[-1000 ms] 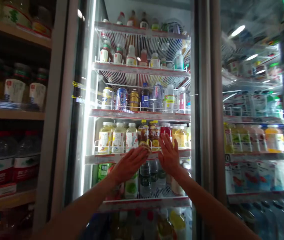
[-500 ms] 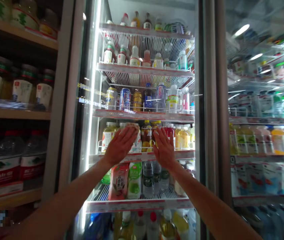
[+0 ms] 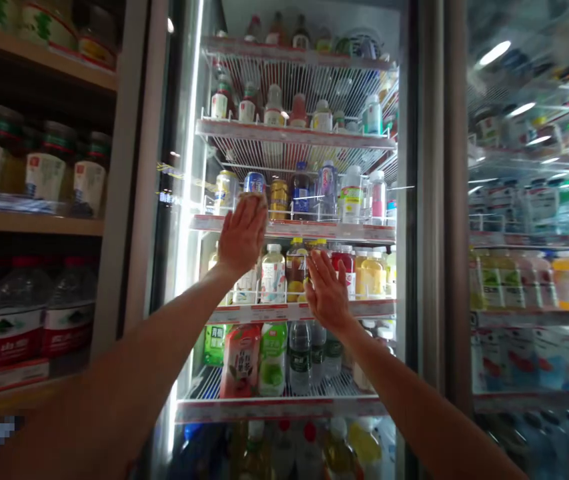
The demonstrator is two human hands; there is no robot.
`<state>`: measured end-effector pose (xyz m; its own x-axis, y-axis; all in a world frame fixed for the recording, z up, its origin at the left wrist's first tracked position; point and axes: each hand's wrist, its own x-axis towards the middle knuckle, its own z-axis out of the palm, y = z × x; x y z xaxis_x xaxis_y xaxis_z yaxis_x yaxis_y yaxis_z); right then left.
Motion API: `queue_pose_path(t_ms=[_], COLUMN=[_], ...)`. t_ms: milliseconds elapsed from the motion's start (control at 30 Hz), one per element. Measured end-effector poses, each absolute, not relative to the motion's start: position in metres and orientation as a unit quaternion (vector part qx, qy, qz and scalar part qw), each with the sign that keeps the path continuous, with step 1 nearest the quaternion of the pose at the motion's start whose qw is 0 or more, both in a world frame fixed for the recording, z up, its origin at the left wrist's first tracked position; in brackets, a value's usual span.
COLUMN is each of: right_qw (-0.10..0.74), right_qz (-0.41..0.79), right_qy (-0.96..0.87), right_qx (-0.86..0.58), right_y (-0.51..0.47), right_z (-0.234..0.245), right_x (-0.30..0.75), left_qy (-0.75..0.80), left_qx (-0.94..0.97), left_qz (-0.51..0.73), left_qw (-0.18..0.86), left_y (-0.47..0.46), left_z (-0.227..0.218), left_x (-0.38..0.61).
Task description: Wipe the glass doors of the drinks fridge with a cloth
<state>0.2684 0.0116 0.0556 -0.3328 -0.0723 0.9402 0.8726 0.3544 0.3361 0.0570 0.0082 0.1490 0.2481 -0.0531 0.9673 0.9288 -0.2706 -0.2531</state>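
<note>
My left hand (image 3: 243, 237) lies flat with its fingers together against the glass door (image 3: 289, 155) of a lit drinks cooler. Under its fingertips is a pale brownish cloth (image 3: 254, 198), mostly covered by the hand and pressed to the pane. That hand is in front of the shelf of cans, near a blue can (image 3: 255, 183). Lower and to the right, my right hand (image 3: 328, 293) is spread with its palm toward the glass and holds nothing. Behind it stand a dark bottle with a yellow cap (image 3: 296, 263) and a red bottle (image 3: 344, 260).
Bottles and cans stand on several wire shelves (image 3: 294, 133) behind the glass. To the right is a metal door frame (image 3: 431, 200) with a second cooler (image 3: 534, 237) beyond. On the left, wooden shelves (image 3: 34, 222) hold jars and large bottles.
My left hand with the cloth has moved up and slightly left across the glass, from the juice shelf to the can shelf. My right hand has stayed nearly in place.
</note>
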Motion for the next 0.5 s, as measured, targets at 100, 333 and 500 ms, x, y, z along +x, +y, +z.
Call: queue_pose_path(t_ms=[100,333,500], right_qw=[0.495,0.504,0.509], right_qz=[-0.48,-0.48,-0.5], right_qy=[-0.659,-0.649,-0.631], right_qx=[-0.301,-0.306,-0.304], right_y=[0.011,0.006,0.005], right_z=[0.056,0.062,0.082], right_x=[0.268,0.27,0.268], left_qy=[-0.358,-0.313,-0.333], left_qx=[-0.6,-0.618,-0.591], left_qz=[-0.533,-0.517,-0.564], left_qw=[0.477,0.503,0.471], left_y=[0.009,0.013,0.012], left_z=[0.152,0.13,0.127], left_x=[0.068,0.056,0.042])
